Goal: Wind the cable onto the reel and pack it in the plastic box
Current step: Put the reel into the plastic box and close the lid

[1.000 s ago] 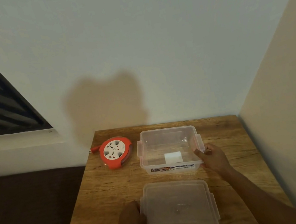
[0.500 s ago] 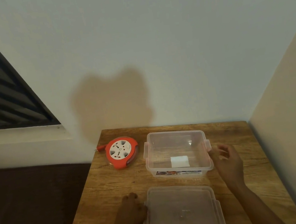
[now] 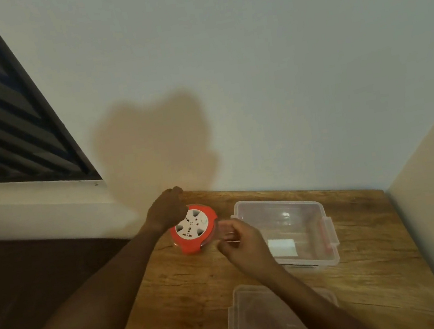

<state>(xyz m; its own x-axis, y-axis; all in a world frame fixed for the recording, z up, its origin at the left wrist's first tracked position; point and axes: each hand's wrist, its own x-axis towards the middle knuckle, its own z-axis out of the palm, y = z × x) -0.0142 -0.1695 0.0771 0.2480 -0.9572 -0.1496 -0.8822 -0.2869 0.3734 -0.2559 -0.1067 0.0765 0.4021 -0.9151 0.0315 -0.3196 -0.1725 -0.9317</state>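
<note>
Reel (image 3: 194,228) sits flat near the counter's (image 3: 189,289) far-left corner, white socket face up. Left hand (image 3: 167,210) is curled over its far-left rim, fingers closed; can't tell whether it grips anything. Right hand (image 3: 240,241) is just beside the reel's right edge, fingers loosely bent, motion-blurred. Open box (image 3: 328,232) right of the reel, lid (image 3: 251,328) at the near edge.

Head camera looks steeply down at table (image 3: 190,295); wall ahead.
</note>
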